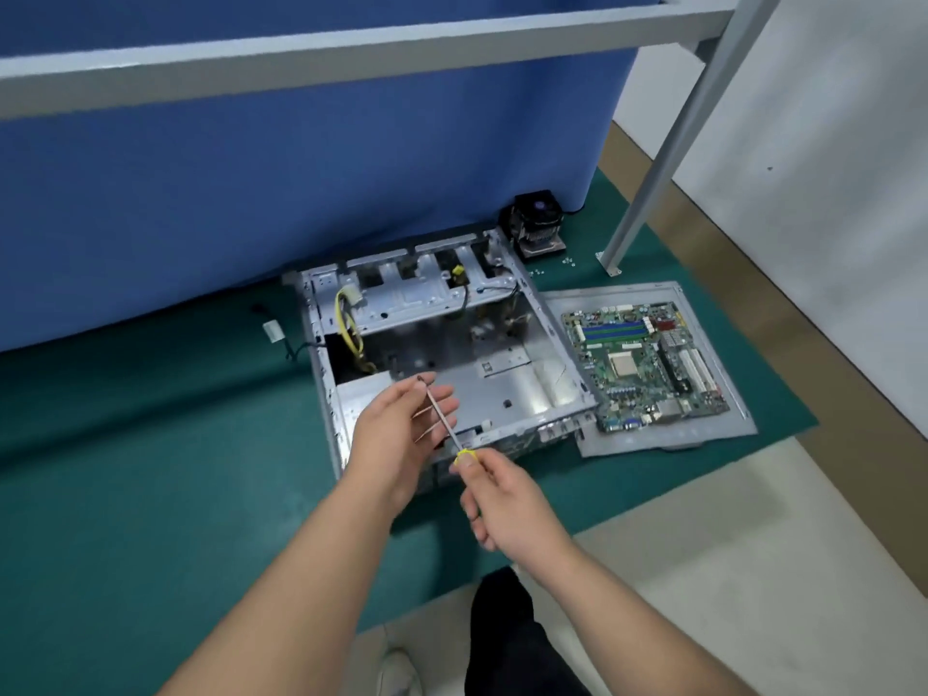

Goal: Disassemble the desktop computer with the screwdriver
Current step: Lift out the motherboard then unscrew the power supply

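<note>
While our right hand [507,499] pinches the yellow handle of the screwdriver [444,416], the shaft runs up and to the left, across the spread fingers of our left hand [401,429], to a dark tip with what looks like a screw on it. The left hand is the nearer one to that tip, so we judge it should pick the screw off. The computer case [437,354] lies open just beyond, on the green mat [150,469], with the circuit board [648,366] beside it.
</note>
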`<state>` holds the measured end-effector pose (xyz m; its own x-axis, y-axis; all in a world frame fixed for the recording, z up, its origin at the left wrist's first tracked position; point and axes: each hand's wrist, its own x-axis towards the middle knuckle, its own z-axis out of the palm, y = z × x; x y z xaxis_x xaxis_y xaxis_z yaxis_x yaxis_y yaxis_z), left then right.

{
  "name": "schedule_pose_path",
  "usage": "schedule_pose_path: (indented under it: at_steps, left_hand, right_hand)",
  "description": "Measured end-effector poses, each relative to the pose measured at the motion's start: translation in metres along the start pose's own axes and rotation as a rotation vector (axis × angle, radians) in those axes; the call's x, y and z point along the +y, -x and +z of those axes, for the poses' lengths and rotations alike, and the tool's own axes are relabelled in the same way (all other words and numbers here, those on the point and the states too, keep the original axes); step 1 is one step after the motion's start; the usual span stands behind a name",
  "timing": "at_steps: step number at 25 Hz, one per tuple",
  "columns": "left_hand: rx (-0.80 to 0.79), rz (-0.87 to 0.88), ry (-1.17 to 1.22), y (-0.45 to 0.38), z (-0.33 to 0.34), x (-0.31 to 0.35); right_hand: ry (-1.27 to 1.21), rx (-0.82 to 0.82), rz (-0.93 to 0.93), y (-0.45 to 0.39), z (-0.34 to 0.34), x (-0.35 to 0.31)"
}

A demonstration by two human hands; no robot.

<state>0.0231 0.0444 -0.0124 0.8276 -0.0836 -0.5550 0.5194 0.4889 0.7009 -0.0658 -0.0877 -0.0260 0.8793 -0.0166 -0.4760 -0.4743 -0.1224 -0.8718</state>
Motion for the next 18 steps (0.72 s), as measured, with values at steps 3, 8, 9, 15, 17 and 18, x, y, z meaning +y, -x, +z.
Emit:
schedule_pose_path:
  at_steps: [3, 8, 9, 15, 17, 18]
  left_hand:
    - [0.09, -0.025, 0.038, 0.036, -0.047, -0.021]
    - [0.233, -0.086, 0.05, 0.07, -0.088, -0.057]
    - [0.261, -0.106, 0.044, 0.072, -0.089, -0.061]
    - [0.349, -0.149, 0.026, 0.067, -0.086, -0.069]
    - [0.354, -0.149, 0.051, 0.064, -0.086, -0.067]
    - [0.357, -0.148, 0.068, 0.063, -0.086, -0.066]
  right_hand:
    - [0.015, -0.039, 0.048, 0.025, 0.042, 0.04]
    - [0.132, -0.132, 0.1, 0.048, 0.081, 0.098]
    - [0.153, -0.136, 0.114, 0.051, 0.084, 0.105]
    - [0.246, -0.148, 0.151, 0.045, 0.083, 0.121]
    - [0.256, -0.155, 0.142, 0.04, 0.082, 0.121]
    - [0.265, -0.156, 0.131, 0.038, 0.082, 0.121]
